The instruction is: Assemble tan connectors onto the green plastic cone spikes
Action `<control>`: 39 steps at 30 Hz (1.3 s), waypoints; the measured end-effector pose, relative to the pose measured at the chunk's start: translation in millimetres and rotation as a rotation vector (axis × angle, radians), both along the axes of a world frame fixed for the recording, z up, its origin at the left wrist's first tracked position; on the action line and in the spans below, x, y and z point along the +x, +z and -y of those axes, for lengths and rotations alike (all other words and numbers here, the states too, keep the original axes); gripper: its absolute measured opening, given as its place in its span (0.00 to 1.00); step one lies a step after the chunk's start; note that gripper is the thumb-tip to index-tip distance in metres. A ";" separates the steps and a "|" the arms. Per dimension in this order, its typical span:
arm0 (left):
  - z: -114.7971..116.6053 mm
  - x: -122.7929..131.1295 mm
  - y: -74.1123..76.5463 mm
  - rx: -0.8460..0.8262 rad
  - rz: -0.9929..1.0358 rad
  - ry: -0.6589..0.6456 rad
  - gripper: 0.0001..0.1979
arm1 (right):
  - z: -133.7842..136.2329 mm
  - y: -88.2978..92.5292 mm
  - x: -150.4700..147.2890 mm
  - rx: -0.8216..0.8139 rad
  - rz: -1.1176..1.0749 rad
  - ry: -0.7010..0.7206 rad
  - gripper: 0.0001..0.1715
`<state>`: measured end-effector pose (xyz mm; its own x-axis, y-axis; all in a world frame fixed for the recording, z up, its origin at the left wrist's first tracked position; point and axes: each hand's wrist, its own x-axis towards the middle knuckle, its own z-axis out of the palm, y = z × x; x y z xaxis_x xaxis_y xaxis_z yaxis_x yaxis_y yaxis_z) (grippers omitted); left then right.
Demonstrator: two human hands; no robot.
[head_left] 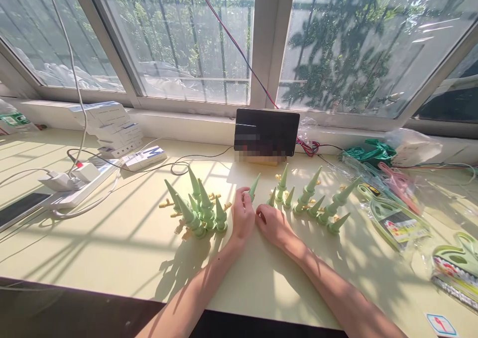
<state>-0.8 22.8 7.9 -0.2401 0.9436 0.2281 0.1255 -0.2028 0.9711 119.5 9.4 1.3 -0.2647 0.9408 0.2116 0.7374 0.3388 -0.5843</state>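
Note:
My left hand [242, 213] is closed around a light green pointed cone piece [254, 186], whose tip sticks up above the fingers. Close beside it, my right hand [274, 223] is curled with its knuckles up; whatever its fingers hold is hidden. Just behind the right hand stands a small green cone [272, 197]. To the left is a cluster of upright green cones [203, 206] with yellowish pegs sticking out of their sides. Right of my hands stand more green cone pieces [306, 193], tall and short, some with the same pegs.
A dark-screened tablet [267, 132] leans on a stand by the window. At left are stacked white boxes [115, 126], a power strip [85, 183] with cables, and a phone [22, 208]. Packaged green-handled items [399, 223] and plastic bags [413, 146] lie at right.

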 end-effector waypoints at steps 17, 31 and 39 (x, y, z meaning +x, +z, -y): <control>-9.0 -2.3 -3.9 -0.212 0.371 -0.070 0.14 | -5.2 -12.5 4.9 0.312 -0.357 -0.057 0.12; -4.6 0.0 4.6 -0.244 0.603 -0.230 0.17 | -0.2 -3.9 2.7 0.320 -0.406 -0.094 0.14; -3.7 -0.3 5.6 -0.245 0.641 -0.278 0.14 | 0.7 -5.3 2.1 0.284 -0.444 -0.102 0.14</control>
